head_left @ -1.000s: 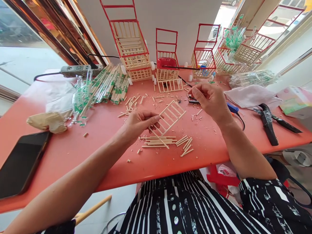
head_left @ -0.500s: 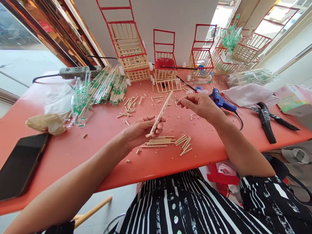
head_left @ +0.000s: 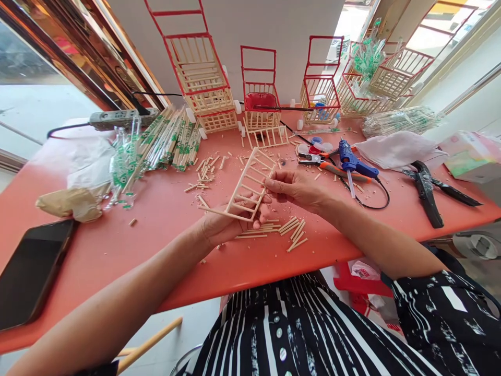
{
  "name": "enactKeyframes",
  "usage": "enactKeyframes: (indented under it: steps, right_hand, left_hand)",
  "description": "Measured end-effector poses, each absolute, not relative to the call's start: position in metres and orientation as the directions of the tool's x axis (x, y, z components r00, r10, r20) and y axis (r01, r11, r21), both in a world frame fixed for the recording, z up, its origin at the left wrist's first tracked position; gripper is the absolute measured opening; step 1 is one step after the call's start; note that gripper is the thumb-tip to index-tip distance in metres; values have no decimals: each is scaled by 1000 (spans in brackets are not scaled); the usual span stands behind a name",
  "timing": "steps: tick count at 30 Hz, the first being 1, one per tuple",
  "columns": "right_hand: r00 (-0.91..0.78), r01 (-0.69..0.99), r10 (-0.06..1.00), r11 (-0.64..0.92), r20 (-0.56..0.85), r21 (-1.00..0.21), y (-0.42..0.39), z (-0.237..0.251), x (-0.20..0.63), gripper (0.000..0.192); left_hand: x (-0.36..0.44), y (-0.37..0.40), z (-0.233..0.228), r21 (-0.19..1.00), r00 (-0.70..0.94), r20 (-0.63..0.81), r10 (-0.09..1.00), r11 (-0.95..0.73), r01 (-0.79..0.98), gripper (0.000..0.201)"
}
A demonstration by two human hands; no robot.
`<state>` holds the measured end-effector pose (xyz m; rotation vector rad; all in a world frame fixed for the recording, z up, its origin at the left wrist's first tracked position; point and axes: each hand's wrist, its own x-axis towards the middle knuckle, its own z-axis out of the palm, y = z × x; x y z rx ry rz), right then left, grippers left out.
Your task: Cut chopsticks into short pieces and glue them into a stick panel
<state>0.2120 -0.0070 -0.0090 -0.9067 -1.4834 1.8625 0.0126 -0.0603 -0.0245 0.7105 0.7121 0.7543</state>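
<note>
Red-framed stick cart, middle: the small cart of pale sticks with a red frame [head_left: 260, 99] stands at the back of the table and holds a red tub [head_left: 259, 101]; a thin dark rod lies across its top.
Red-framed stick cart, right: a second small cart [head_left: 319, 86] holds blue and white bits too small to make out.
Tall stick cart, left: the larger red-framed cart [head_left: 195, 73] stands by the wall; I cannot tell if anything lies in it.
Stick ladder panel: a flat panel of pale wooden sticks glued like a ladder [head_left: 248, 184] is held tilted above the coral-red table [head_left: 164, 209], over a small heap of cut sticks [head_left: 274, 230].
Left hand: the left hand [head_left: 227, 222] is curled under the panel's near end, its fingers closed on the lower rail.
Right hand: the right hand [head_left: 295, 188] pinches the panel's right rail, with thumb and fingers narrowed on it.
Tools nearby: a blue glue gun with a black cord [head_left: 352, 163] lies just right of the hands, and black pliers [head_left: 428, 190] lie farther right.
Left side: wrapped chopsticks in green-printed sleeves [head_left: 164, 138] lie piled, and a black phone [head_left: 27, 271] rests near the table's edge.
</note>
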Motion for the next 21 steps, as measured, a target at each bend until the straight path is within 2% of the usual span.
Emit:
enactKeyframes:
  steps: [2,5,10,18,21]
  right_hand:
    - [-575,-33,805,-204,-149,-978,-7,-8,213,52]
    - [-524,-53,839,-200,-144,-978,-6,-7,213,50]
    - [-472,-119,868,-238,-156,-964,-6,-8,211,51]
    - [-462,-212,874,-275,-151,-938,-10,-11,205,49]
    - [-456,-239,882,-255,-124,-937,-12,-15,203,45]
  left_hand:
    - [15,-60,-26,825,457,-278,845,454,-338,41]
    - [19,-63,-28,926,279,-163,946,245,-289,49]
    - [22,-70,-25,987,106,3,994,14,-162,64]
    - [24,-72,-27,957,-72,145,987,-159,-243,50]
    - [25,-72,-27,942,-101,159,982,-182,-281,37]
